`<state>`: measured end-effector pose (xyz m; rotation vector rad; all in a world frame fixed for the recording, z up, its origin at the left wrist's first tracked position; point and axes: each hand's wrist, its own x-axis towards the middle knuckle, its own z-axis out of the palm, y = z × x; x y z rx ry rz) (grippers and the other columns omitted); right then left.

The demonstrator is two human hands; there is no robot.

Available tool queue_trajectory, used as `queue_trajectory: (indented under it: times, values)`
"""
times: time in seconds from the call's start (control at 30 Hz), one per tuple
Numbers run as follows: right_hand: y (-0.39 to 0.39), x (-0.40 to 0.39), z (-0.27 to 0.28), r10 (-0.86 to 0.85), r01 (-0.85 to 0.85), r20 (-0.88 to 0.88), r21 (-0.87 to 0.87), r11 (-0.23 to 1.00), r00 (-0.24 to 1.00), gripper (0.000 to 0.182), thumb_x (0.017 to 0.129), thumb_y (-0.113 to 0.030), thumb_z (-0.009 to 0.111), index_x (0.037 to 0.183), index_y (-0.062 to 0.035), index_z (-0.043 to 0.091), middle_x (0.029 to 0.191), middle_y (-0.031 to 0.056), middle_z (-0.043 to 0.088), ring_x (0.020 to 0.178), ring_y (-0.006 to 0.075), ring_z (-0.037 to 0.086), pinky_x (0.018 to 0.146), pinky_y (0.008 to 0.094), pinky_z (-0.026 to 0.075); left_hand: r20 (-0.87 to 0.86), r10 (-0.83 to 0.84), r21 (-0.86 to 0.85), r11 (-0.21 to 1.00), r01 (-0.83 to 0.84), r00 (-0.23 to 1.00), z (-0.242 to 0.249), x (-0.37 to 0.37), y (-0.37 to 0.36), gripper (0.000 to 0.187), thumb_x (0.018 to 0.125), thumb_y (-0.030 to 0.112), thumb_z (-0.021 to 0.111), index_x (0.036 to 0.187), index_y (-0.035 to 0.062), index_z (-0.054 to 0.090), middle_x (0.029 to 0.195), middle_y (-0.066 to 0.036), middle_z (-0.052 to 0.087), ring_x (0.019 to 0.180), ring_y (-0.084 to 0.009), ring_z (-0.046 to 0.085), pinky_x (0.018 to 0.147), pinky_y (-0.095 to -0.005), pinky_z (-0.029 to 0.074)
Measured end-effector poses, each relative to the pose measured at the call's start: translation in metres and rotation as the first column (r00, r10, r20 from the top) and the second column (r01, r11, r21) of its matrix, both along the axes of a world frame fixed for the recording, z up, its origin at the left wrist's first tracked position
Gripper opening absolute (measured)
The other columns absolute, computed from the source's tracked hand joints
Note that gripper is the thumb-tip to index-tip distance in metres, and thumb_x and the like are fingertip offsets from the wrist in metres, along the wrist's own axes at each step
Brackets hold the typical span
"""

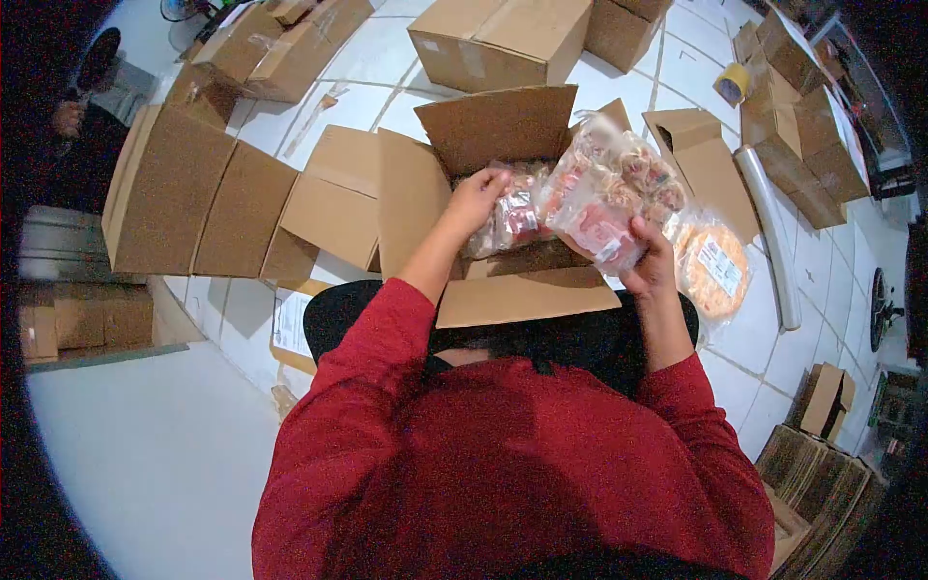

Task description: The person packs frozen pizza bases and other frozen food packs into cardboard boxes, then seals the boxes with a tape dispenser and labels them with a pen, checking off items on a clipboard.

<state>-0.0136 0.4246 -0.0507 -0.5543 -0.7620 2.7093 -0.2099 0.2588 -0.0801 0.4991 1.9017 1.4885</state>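
Note:
An open cardboard box (527,298) stands in front of me with its flaps folded out. Inside it lie clear plastic packs (519,215) of reddish food with white labels. My left hand (474,200) reaches over the box's left side, its fingers closed on the edge of one of these packs. Above the box's right side, my right hand (650,263) grips a clear plastic pack (597,232) with pinkish-red contents. A bigger clear pack of round brownish pieces (633,169) overlaps it from behind. Just right of that hand, a flat round orange pack (715,271) with a white label rests on the floor.
Taped cardboard boxes (498,39) stand beyond, with more boxes (198,193) on the left and right. A long pale roll (770,237) and a yellow tape roll (732,83) lie on the white tiles. Another person's hand (68,119) shows far left. Flattened cardboard (812,483) is stacked lower right.

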Motion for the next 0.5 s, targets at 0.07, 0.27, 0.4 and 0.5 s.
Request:
queue_trajectory:
  times: [0.07,0.27,0.4,0.5]
  values:
    - [-0.011,0.004,0.014,-0.028,0.030,-0.029,0.074,0.997,0.999,0.050,0.069,-0.021,0.058,0.110,0.0028,0.042,0.106,0.0160,0.050,0.098,0.0285,0.049,0.087,0.0407,0.038,-0.320,-0.154,-0.327,0.944,0.043,0.935,0.005,0.003,-0.015,0.040,0.079,0.032,0.049,0.101,-0.0016,0.052,0.096,-0.018,0.056,0.087,-0.0317,0.054,0.075,-0.0344,0.041]
    - [-0.023,0.029,0.034,-0.052,0.056,-0.152,0.023,0.998,0.987,0.054,0.067,-0.021,0.059,0.113,-0.0009,0.039,0.107,0.0157,0.048,0.096,0.0298,0.050,0.081,0.0430,0.042,-0.230,-0.475,-0.476,0.816,0.328,0.849,-0.001,0.038,-0.060,0.046,0.078,0.037,0.047,0.103,-0.0011,0.051,0.103,-0.021,0.052,0.094,-0.0335,0.050,0.082,-0.0363,0.038]
    - [-0.034,0.069,0.043,-0.108,0.106,-0.102,-0.021,0.994,0.989,0.066,0.063,-0.024,0.062,0.119,-0.0052,0.033,0.108,0.0158,0.046,0.095,0.0339,0.048,0.080,0.0504,0.041,-0.302,-0.567,-0.596,0.740,0.312,0.767,0.017,0.067,-0.072,0.051,0.078,0.041,0.045,0.108,-0.0003,0.047,0.109,-0.021,0.048,0.102,-0.0333,0.044,0.088,-0.0357,0.034]
    - [-0.048,0.098,0.059,-0.151,0.154,-0.093,0.027,0.988,0.984,0.066,0.062,-0.023,0.063,0.119,-0.0067,0.033,0.108,0.0151,0.046,0.095,0.0333,0.048,0.081,0.0511,0.040,-0.426,-0.545,-0.602,0.767,0.224,0.722,0.000,0.063,-0.075,0.052,0.078,0.042,0.044,0.109,0.0006,0.047,0.109,-0.020,0.048,0.104,-0.0330,0.042,0.090,-0.0397,0.030]
